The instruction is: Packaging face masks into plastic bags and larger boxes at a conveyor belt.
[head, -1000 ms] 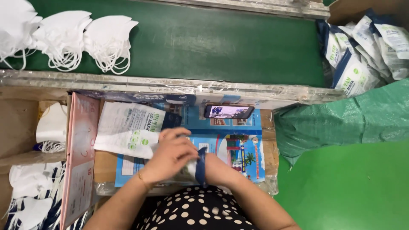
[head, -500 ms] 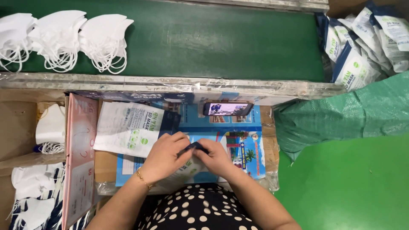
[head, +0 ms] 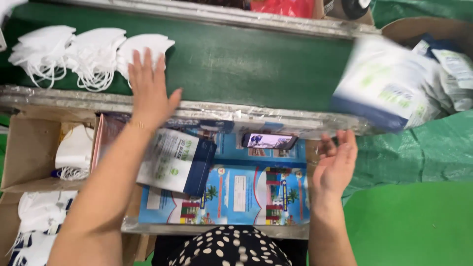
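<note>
Fingers of the left hand (head: 150, 91) are spread flat and apart, reaching over the metal rail (head: 207, 111) toward the nearest stack of white face masks (head: 145, 49) on the green conveyor belt (head: 256, 64); nothing is clasped, and whether the fingertips already touch the masks cannot be told. Two more mask stacks (head: 69, 56) lie just beyond the hand's outer side. The right hand (head: 335, 165) is held open and empty, palm turned up, and a blurred white-and-blue packet (head: 389, 93) is seen above and outward of it, well clear of the fingers, near a heap of similar packets (head: 451, 64) at the belt's end.

The masks are judged light, soft and easily crushed (loose ear loops hang below them and could snag), so a hold across the folded body of one would be better than a pull on a loop. They look stacked and may cling together.

Beneath the left forearm a flat packet (head: 175, 160) lies on blue printed cardboard (head: 236, 189), with a phone (head: 268, 141) between the two hands. The airborne packet is too smeared for its detail to be read, the cardboard box (head: 29, 157) of masks under the left elbow is partly cut off, and the left palm is hidden.
</note>
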